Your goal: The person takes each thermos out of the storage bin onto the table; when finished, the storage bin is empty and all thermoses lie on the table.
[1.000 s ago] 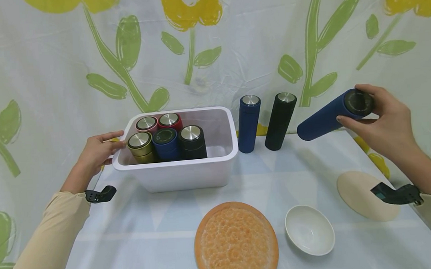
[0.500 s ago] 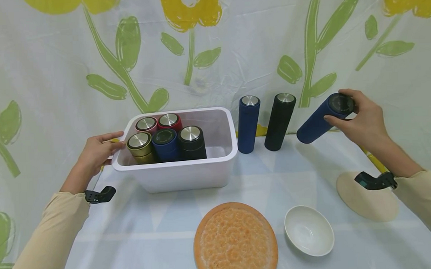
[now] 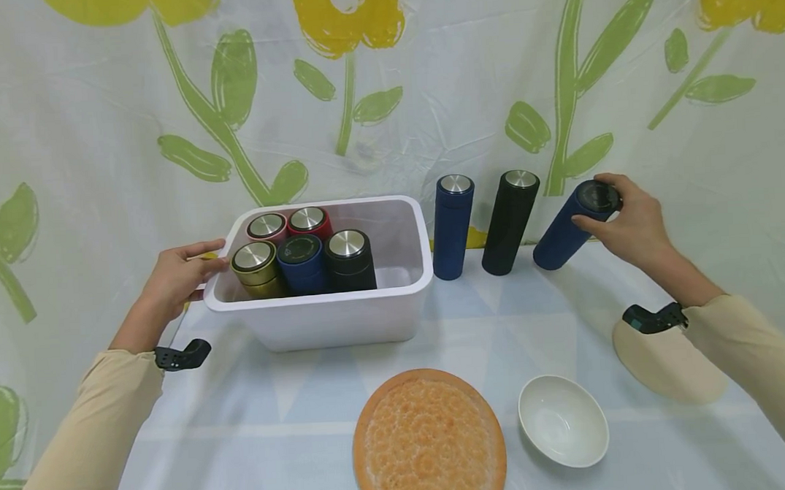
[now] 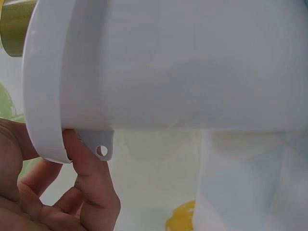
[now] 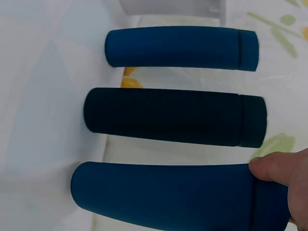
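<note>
My right hand (image 3: 635,220) grips a blue thermos bottle (image 3: 568,230) around its dark lid, thumb in front and fingers behind. Its base is down at the table's back edge, right of a standing black thermos (image 3: 511,225) and another blue thermos (image 3: 454,228) with silver-topped lids. In the right wrist view the thumb (image 5: 276,168) presses the lid end of the held bottle (image 5: 163,192). On the left, my left hand (image 3: 180,280) pinches the end rim of a white plastic bin (image 3: 343,320). Inside the bin several thermoses stand upright: gold (image 3: 258,269), blue (image 3: 303,263), black (image 3: 350,261), red and pink.
A round bread-like mat (image 3: 430,441) lies at the table's front, with a white bowl (image 3: 563,420) to its right. Beyond the bowl is a beige oval mat (image 3: 664,365), partly under my right wrist. A flowered curtain (image 3: 451,74) hangs right behind the table.
My right hand has moved left and down with the blue thermos, bringing it closer to the black one and more upright. The left hand and the bin have stayed put.
</note>
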The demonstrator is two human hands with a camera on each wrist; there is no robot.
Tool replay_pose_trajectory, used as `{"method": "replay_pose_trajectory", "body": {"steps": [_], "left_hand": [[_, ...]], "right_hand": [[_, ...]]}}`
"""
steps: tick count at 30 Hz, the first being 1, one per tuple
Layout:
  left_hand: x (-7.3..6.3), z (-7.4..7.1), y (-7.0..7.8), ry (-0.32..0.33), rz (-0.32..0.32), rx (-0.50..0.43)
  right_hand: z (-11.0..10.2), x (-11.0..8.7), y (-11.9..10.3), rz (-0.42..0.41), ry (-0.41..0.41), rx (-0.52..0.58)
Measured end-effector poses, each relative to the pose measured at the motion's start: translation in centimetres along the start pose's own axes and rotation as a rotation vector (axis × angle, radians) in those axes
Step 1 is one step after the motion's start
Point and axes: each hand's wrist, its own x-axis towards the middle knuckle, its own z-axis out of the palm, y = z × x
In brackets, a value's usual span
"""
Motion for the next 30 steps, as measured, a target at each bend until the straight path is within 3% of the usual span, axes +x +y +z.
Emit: {"method": "replay_pose_trajectory", "body": {"steps": [20, 30], "left_hand": [[0.2, -0.2, -0.2, -0.007, -0.004, -0.012], [0.2, -0.1, 0.0, -0.012, 0.008, -0.010]], "right_hand": [[0.2, 4.7, 1.6, 0.130, -0.147, 0.020], [0.3, 6.1, 1.6, 0.137, -0.184, -0.033]]}}
